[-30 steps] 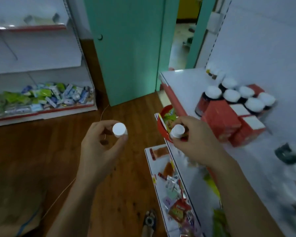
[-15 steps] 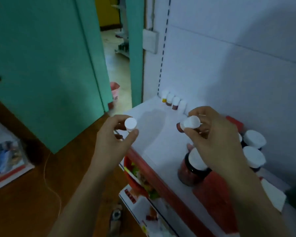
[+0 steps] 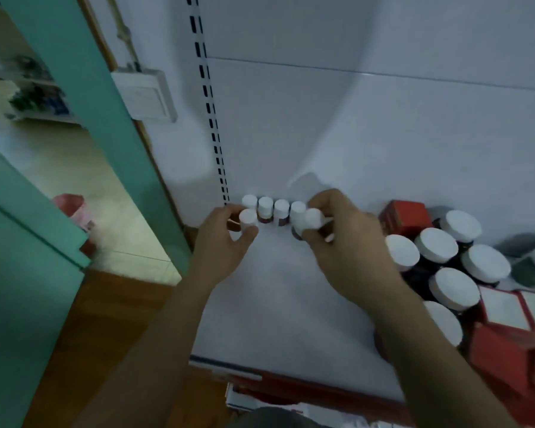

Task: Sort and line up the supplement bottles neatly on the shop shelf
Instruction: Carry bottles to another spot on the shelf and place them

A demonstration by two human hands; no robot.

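As the left hand (image 3: 223,239) pinches a small bottle (image 3: 248,219) and the right hand (image 3: 349,242) a second bottle (image 3: 312,219) beside the far row (image 3: 274,208) on the shelf (image 3: 275,304), set each upright against its neighbours.

White-capped small bottles (image 3: 265,208), white shelf (image 3: 284,291), red boxes (image 3: 405,216), teal door frame (image 3: 84,88)
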